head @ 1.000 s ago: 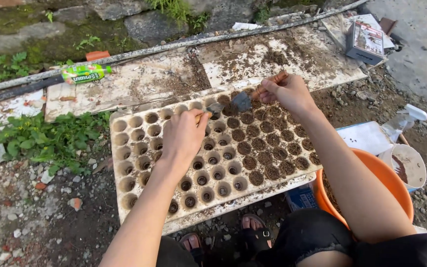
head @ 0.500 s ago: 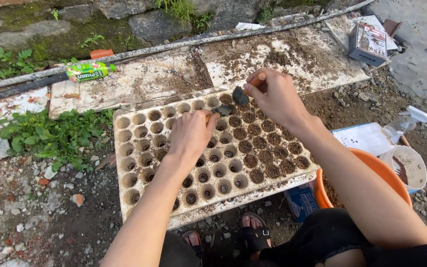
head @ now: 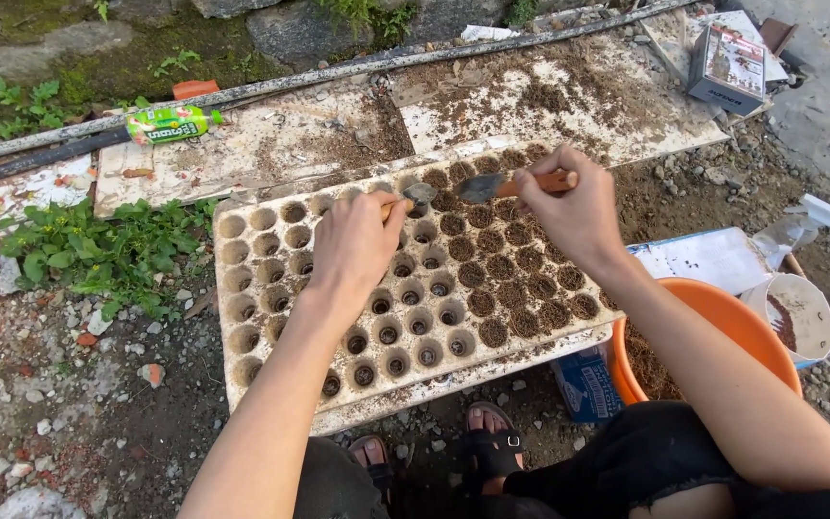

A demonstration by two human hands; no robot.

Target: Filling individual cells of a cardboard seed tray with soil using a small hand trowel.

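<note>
Holding small trowel (head: 492,185) over seed tray (head: 242,288), cells half soil-filled

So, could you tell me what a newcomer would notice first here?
The pale seedling tray fills the middle, its right-hand cells packed with dark soil. Above its far edge, the right hand holds a small trowel and the left hand a smaller tool. An orange tub sits lower right.

Seedling tray (head: 271,288): matt, off-white foam, soil-stained, some cells holding coarse brown fibre. Trowel (head: 492,185): dull metal blade, smooth wooden handle. Basin (head: 722,317): glossy orange plastic.
</note>
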